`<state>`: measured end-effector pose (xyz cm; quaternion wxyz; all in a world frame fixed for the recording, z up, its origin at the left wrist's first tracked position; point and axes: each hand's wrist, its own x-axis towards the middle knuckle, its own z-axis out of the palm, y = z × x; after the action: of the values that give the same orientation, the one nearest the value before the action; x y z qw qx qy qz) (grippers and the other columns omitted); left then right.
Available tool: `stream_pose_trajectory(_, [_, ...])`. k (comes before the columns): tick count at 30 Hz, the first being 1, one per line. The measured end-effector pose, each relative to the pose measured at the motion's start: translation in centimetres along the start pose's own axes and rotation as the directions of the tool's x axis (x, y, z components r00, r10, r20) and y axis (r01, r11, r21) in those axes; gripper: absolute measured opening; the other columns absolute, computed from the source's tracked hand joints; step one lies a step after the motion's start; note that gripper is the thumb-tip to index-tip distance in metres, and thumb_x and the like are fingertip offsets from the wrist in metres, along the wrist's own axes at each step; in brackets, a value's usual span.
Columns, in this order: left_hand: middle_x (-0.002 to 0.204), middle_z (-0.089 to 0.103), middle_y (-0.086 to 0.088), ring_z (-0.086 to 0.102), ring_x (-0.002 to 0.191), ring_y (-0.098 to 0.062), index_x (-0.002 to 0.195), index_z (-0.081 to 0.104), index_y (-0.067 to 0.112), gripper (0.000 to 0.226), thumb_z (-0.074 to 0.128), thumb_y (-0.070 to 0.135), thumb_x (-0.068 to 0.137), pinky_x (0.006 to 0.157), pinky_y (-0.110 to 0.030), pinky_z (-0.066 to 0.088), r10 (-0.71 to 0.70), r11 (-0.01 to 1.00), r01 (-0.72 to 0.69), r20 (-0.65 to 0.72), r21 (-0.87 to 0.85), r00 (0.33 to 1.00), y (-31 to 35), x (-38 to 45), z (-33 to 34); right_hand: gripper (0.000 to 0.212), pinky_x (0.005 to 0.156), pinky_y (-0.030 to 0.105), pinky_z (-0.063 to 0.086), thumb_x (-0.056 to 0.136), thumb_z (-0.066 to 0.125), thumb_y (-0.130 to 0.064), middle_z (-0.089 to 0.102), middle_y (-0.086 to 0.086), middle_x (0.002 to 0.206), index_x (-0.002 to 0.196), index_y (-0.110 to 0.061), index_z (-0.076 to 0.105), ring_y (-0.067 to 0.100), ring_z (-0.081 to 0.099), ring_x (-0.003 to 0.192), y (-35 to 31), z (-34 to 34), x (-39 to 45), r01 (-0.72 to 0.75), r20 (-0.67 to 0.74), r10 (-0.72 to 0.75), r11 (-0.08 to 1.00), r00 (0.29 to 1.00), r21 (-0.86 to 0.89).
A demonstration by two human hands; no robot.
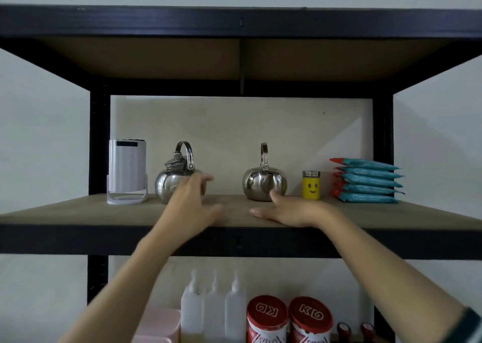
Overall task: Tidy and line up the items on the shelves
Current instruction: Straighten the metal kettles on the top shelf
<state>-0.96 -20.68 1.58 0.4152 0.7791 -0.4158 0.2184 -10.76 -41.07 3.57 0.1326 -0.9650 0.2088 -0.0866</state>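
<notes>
The 2 red can lids [289, 313] each read "KD", seen upside down.

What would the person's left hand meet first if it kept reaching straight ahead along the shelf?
Probably the left kettle: the left hand, blurred, points at its body. Depth is unclear, so contact cannot be judged.

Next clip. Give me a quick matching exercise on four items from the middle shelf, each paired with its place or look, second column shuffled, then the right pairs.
Items:
1. white device
2. left kettle
3. yellow jar
4. blue packets

Descriptions:
A. stacked at the right end of the shelf
B. smiley face on the front, metal lid
C. partly behind the left hand
D. far left, on a white stand

Pairs: 1-D, 2-C, 3-B, 4-A
</notes>
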Motion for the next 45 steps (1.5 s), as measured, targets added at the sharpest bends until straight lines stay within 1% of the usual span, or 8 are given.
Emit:
stream_pose_trajectory(4, [0.156,-0.001,-0.017,-0.008,0.144,-0.037,0.15,0.001,0.014,0.126,0.085,0.042,0.061,0.116,-0.05,0.01,-0.216,0.929,0.163,0.129,0.331,0.968,-1.4,4.2,-2.4,0.085,0.113,0.03,0.019,0.086,0.04,-0.07,0.019,0.002,0.158,0.152,-0.023,0.016,0.02,0.022,0.143,-0.1,0.4,-0.8,0.078,-0.004,-0.078,0.993,0.997,0.085])
stream_pose_trajectory(7, [0.155,-0.021,-0.018,-0.023,0.14,-0.039,0.15,-0.011,0.015,0.136,0.084,0.05,0.059,0.114,-0.053,0.001,-0.259,0.901,0.189,0.135,0.39,0.956,-2.6,7.6,-2.8,0.082,0.111,0.028,0.021,0.086,0.042,-0.07,0.023,0.002,0.157,0.151,-0.023,0.023,0.02,0.025,0.142,-0.3,0.4,-1.0,0.07,-0.004,-0.07,0.993,0.998,0.099])
stream_pose_trajectory(12, [0.156,-0.018,-0.01,-0.013,0.143,-0.038,0.148,0.011,0.015,0.136,0.074,0.077,0.044,0.114,-0.056,0.014,-0.191,0.889,0.06,0.248,0.453,0.95,-5.2,9.8,-2.8,0.077,0.108,0.027,0.025,0.088,0.044,-0.065,0.03,0.001,0.154,0.148,-0.021,0.029,0.019,0.031,0.139,-0.4,0.4,-1.5,0.068,-0.028,-0.065,0.99,0.998,0.122])
stream_pose_trajectory(17, [0.143,0.018,-0.005,0.036,0.13,-0.032,0.142,0.025,0.025,0.134,0.072,0.082,0.03,0.107,-0.043,0.036,-0.156,0.914,0.04,0.26,0.404,0.953,-6.2,10.5,-3.1,0.076,0.108,0.027,0.026,0.086,0.046,-0.067,0.032,-0.002,0.153,0.146,-0.022,0.034,0.016,0.032,0.138,-0.5,0.3,-1.6,0.071,-0.03,-0.068,0.989,0.997,0.13])
stream_pose_trajectory(29, [0.142,0.041,-0.006,0.027,0.136,-0.031,0.14,0.038,0.018,0.107,0.07,0.075,0.056,0.11,-0.047,0.021,-0.18,0.842,0.026,0.235,0.539,0.955,-6.4,11.2,-1.6,0.073,0.109,0.028,0.025,0.086,0.045,-0.067,0.033,-0.004,0.152,0.145,-0.023,0.037,0.015,0.033,0.138,-0.5,0.2,-1.5,0.079,-0.017,-0.077,0.988,0.997,0.131])
stream_pose_trajectory(32, [0.131,0.05,-0.004,0.044,0.121,-0.024,0.13,0.045,0.016,0.117,0.065,0.086,0.038,0.104,-0.038,0.034,-0.147,0.874,0.01,0.246,0.485,0.958,-6.6,10.9,-1.8,0.073,0.107,0.027,0.027,0.086,0.045,-0.067,0.036,-0.004,0.151,0.144,-0.023,0.04,0.015,0.036,0.136,-0.6,0.3,-1.5,0.083,-0.024,-0.08,0.989,0.996,0.125])
stream_pose_trajectory(40, [0.137,0.021,-0.019,0.037,0.12,-0.045,0.141,0.022,0.026,0.096,0.071,0.061,0.068,0.099,-0.045,0.037,-0.276,0.755,0.152,0.1,0.638,0.956,-7.5,10.7,-0.4,0.071,0.102,0.027,0.033,0.083,0.046,-0.07,0.042,-0.005,0.146,0.14,-0.027,0.044,0.015,0.042,0.13,-0.4,0.4,-1.1,0.078,-0.032,-0.075,0.989,0.997,0.125])
stream_pose_trajectory(45, [0.135,0.029,-0.013,0.028,0.127,-0.035,0.139,0.029,0.027,0.091,0.078,0.05,0.066,0.108,-0.047,0.03,-0.208,0.897,0.063,0.293,0.438,0.933,-8.8,11.9,-1.0,0.069,0.098,0.025,0.033,0.084,0.046,-0.069,0.043,-0.006,0.145,0.14,-0.028,0.045,0.013,0.042,0.129,-0.5,0.3,-1.1,0.084,-0.038,-0.08,0.988,0.996,0.129])
